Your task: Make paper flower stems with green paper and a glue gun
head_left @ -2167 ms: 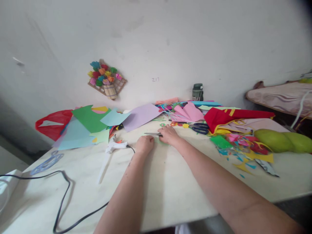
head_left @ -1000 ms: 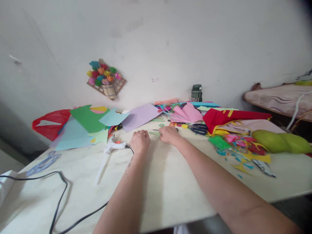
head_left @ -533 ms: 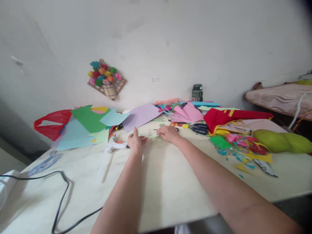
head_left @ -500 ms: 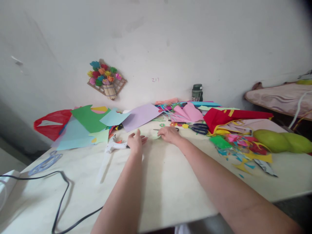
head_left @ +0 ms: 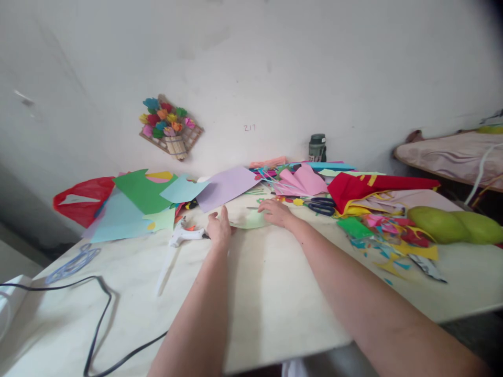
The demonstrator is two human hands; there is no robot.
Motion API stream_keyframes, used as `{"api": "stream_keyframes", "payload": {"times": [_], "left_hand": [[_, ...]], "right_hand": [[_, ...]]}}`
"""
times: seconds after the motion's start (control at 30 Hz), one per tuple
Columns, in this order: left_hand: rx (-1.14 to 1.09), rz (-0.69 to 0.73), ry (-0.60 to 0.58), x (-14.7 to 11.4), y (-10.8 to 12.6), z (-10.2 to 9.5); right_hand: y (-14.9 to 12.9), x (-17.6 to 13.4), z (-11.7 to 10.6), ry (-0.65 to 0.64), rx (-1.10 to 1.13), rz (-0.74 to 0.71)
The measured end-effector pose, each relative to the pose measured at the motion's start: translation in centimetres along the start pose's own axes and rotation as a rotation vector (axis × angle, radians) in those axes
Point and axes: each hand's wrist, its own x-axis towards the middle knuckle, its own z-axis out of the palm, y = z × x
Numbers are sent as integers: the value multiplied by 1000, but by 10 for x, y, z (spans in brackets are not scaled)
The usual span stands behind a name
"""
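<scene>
Pale green paper (head_left: 251, 220) lay near the middle of the frame, spanning the gap between the two hands above the light table (head_left: 275, 298), its lower edge curved. The left hand (head_left: 219, 228) met the paper's left end with one finger pointing up; whether it was pinching the sheet could not be told. The right hand (head_left: 275, 213), its fingers bent, touched the paper's right end, and whether it gripped or only pressed could not be told either. A thin metal blade (head_left: 252, 208) showed just beside the right fingertips, the rest of it hidden.

Just left of the left hand lay a white glue gun (head_left: 188, 235), with a whitish stick (head_left: 168, 272) running from it toward the lower left. A black cord (head_left: 106, 296) curved across the lower left of the frame. Behind the hands, a lilac sheet (head_left: 228, 188) lay at the centre, with a darker green sheet (head_left: 137, 191) farther left. Right of centre, a yellow paper flower (head_left: 298, 202) lay next to scissors (head_left: 321, 206) with dark handles. A red cloth (head_left: 377, 182) with yellow trim was on the right, and nearer the right edge colourful scraps (head_left: 416, 250) lay beside two green fruits (head_left: 438, 224).
</scene>
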Motion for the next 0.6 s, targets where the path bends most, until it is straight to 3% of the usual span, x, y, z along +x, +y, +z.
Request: {"api": "stream_keyframes", "payload": {"times": [0.07, 0.23, 0.6], "left_hand": [[68, -6, -13, 0, -1, -1], [163, 12, -44, -1, -2, -4], [266, 67, -81, -3, 2, -13]], "right_hand": [[2, -1, 0, -8, -60, 47], [5, -2, -3, -176, -114, 157], [21, -6, -2, -129, -283, 379]]}}
